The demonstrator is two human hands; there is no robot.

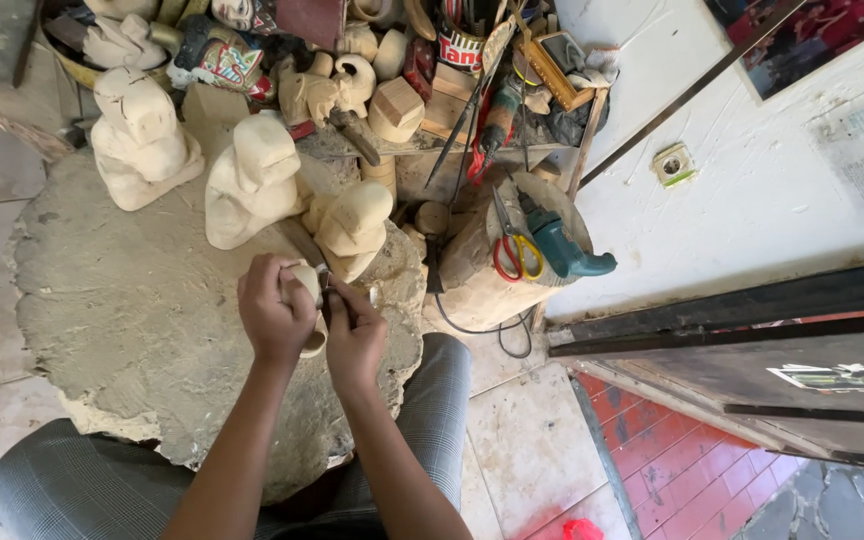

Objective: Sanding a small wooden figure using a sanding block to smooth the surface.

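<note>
1. Pale wood fills my left hand (274, 315): a small carving (307, 285) gripped tight, fingers wrapped round it, held just over the stone worktop (122, 310) in front of my knees.
2. My right hand (354, 338) is pressed close against the left, pinched on a thin tool (326, 285) whose tip meets the carving. I cannot tell what kind of blade it is; my fingers hide most of it.
3. To cut well here, I judge that I should keep the two hands braced together, let the left thumb back the wood, and take shallow strokes away from my fingers. A slip would run the tip into my left palm.
4. Turning the carving, not the tool, looks like the safer way to follow a curve.
5. Three larger rough figures (252, 180) stand on the worktop beyond my hands, well clear of the cut.
6. A tin (459, 45) at the back holds upright tools, handles up.
7. A small open box (552, 65) beside it holds bits I cannot make out.
8. A basket (82, 65) at the far left carries more carved pieces.
9. Scissors (517, 250) with red and yellow handles and a teal drill (567, 250) lie on a log (482, 270) to my right.
</note>
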